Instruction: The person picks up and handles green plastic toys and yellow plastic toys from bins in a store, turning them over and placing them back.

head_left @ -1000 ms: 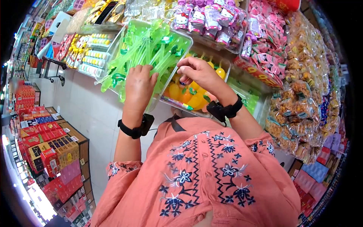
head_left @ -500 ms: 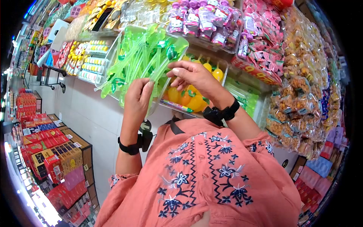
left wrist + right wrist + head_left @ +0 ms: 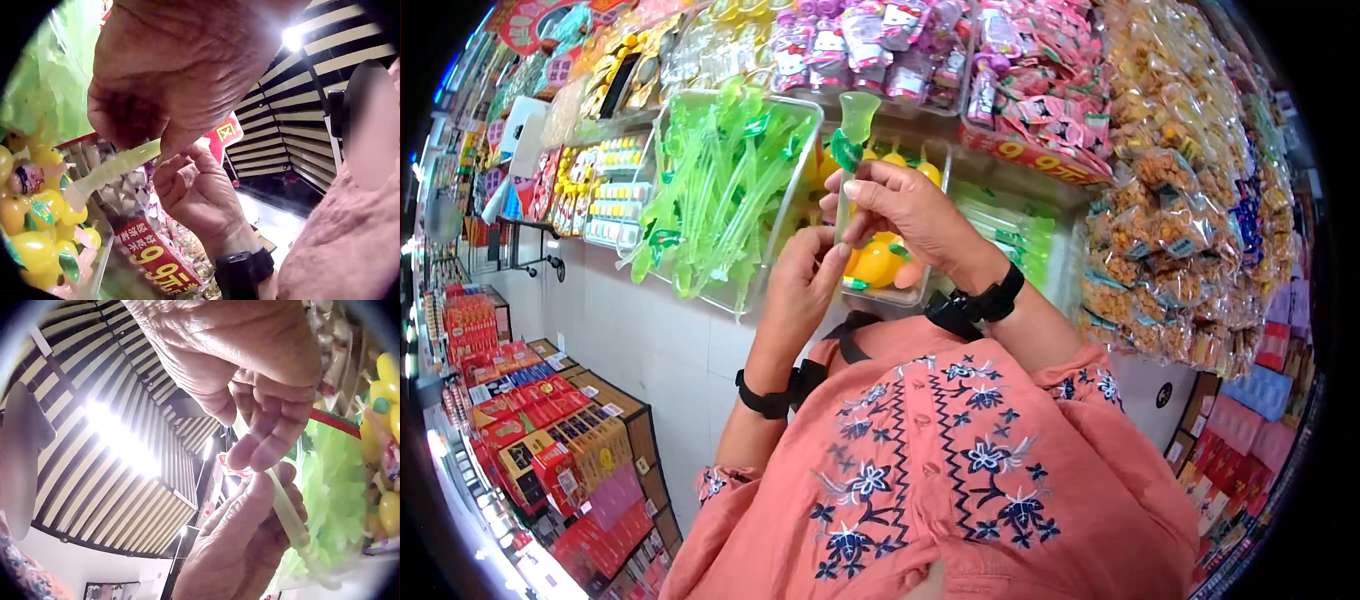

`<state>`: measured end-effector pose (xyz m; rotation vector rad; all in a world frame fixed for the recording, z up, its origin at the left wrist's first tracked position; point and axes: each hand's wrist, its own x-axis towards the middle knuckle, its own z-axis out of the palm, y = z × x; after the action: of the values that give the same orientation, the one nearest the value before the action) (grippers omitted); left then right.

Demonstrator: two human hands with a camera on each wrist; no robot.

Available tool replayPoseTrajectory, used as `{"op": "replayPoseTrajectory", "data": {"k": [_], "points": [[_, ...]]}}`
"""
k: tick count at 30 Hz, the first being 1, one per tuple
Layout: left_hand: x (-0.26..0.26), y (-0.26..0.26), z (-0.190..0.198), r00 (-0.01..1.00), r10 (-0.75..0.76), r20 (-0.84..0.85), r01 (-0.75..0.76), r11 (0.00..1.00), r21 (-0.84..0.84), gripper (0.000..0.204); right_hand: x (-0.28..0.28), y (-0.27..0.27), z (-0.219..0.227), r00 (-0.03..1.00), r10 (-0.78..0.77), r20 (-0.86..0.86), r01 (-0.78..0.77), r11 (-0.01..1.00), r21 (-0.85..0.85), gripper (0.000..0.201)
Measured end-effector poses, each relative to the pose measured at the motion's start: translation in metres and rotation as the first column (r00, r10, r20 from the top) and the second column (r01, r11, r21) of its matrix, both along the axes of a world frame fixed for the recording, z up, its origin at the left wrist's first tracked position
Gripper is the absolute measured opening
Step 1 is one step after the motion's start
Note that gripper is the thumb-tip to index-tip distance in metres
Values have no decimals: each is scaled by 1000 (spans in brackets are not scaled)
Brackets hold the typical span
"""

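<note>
A green translucent tube (image 3: 856, 118) with a flared top and a dark green tag stands nearly upright between both hands in the head view. My right hand (image 3: 907, 212) pinches it along its upper part, thumb on the near side. Lower down, my left hand (image 3: 805, 272) grips its narrow end between thumb and fingers. The two hands' fingertips meet around the tube (image 3: 115, 167) in the left wrist view. Behind them sits a tray of yellow fruit-shaped packs (image 3: 878, 264), partly hidden. Left of the hands is a clear tray (image 3: 803, 158) heaped with similar green tubes.
Purple packs (image 3: 865, 45) and pink packets (image 3: 1050, 90) line the back, above a red price sign (image 3: 1040, 155). Bagged brown snacks (image 3: 1170, 220) hang at right. More flat green packs (image 3: 1015, 235) lie right of the hands. Boxed goods (image 3: 570, 450) stand low at left.
Both hands have shifted right relative to the trays, from over the green tubes to before the yellow packs. They have come together, and one green tube now stands apart between them.
</note>
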<state>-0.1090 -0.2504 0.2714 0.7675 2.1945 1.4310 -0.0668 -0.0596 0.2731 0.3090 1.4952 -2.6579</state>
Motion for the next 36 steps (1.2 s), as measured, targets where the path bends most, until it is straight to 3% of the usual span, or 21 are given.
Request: {"op": "replayPoseTrajectory", "data": {"k": [9,13,18,21,24,25,31,36], "points": [[21,43,-26,984,-160,77,164,985,-46,16,43,37,-4,999,-33,33,32,999,42,35],[30,64,-38,963,-247,110,257,962,-93,20,61,55,-23,990,-126,67,108,967,232,30],[35,82,-49,966,-242,91,247,968,-53,24,79,102,-62,957,-230,176,97,828,552,24],[34,85,-57,956,-260,134,272,959,-80,26,94,133,-100,939,-340,57,103,434,895,21],[33,89,-65,951,-277,135,292,951,-100,27,108,148,-120,932,-361,-17,64,119,991,25],[32,89,-65,946,-291,140,308,944,-120,27,110,152,-131,925,-379,8,15,58,998,23],[32,88,-66,945,-284,161,308,940,-148,28,107,154,-171,890,-408,202,-264,-102,959,17],[32,77,-74,951,-249,181,277,949,-150,27,102,153,-214,907,-338,253,-331,-198,923,14]]}}
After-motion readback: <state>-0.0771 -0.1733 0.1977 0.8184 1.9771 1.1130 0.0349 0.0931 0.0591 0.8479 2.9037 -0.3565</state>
